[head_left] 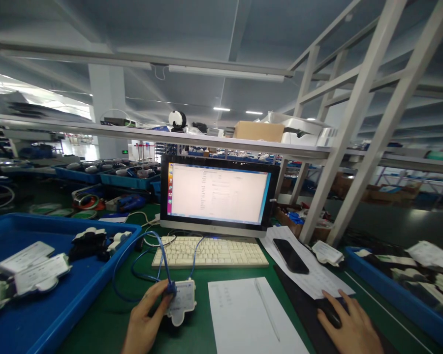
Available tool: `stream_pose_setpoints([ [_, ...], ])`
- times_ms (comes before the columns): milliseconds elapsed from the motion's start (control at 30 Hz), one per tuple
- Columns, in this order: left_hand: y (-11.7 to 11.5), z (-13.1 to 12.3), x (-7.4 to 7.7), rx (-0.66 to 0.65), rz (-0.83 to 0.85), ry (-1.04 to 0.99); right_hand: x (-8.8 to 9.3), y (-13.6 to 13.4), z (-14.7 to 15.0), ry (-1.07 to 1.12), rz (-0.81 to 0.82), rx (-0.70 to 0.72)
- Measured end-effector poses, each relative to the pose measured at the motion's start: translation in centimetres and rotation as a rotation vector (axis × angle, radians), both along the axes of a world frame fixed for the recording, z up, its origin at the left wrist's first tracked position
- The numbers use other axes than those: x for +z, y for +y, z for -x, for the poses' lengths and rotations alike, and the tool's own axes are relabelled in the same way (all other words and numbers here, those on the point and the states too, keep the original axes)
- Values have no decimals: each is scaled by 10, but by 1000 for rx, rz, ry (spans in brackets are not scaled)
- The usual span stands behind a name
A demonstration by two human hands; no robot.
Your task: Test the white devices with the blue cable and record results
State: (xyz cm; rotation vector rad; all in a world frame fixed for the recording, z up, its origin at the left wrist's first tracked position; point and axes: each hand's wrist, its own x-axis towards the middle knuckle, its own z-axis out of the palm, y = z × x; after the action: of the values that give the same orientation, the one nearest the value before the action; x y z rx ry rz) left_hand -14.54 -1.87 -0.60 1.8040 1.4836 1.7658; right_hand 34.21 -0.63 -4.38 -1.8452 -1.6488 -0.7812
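Note:
Thumb and fingers of my left hand (147, 314) are closed on the blue plug (171, 286) of a blue cable (165, 250), right at the edge of a small white plastic module (182, 301). Whether the plug is fully seated in it cannot be made out. A second thin blue lead (195, 260) runs up from the module's top. My right hand (349, 324) rests over a black computer mouse (329, 313) on a dark mat. In front of me are a cream keyboard (210, 251) and a lit monitor (216, 194) showing a page of text.
A blue tray (96, 295) with white modules stands left, another blue bin (391, 290) right. White paper (251, 319) with a pen (266, 307) lies between my hands. A phone (291, 255) sits on printed sheets. A shelf (206, 140) crosses above the monitor, with metal posts (350, 123) on the right.

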Motion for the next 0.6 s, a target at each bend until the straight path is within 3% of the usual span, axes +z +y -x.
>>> stream_pose_setpoints([
  [167, 0, 0, 0, -6, 18, -3, 8, -4, 7, -16, -34, -39],
  [600, 2, 1, -6, -9, 2, -4, 6, -2, 4, -29, -51, 6],
])
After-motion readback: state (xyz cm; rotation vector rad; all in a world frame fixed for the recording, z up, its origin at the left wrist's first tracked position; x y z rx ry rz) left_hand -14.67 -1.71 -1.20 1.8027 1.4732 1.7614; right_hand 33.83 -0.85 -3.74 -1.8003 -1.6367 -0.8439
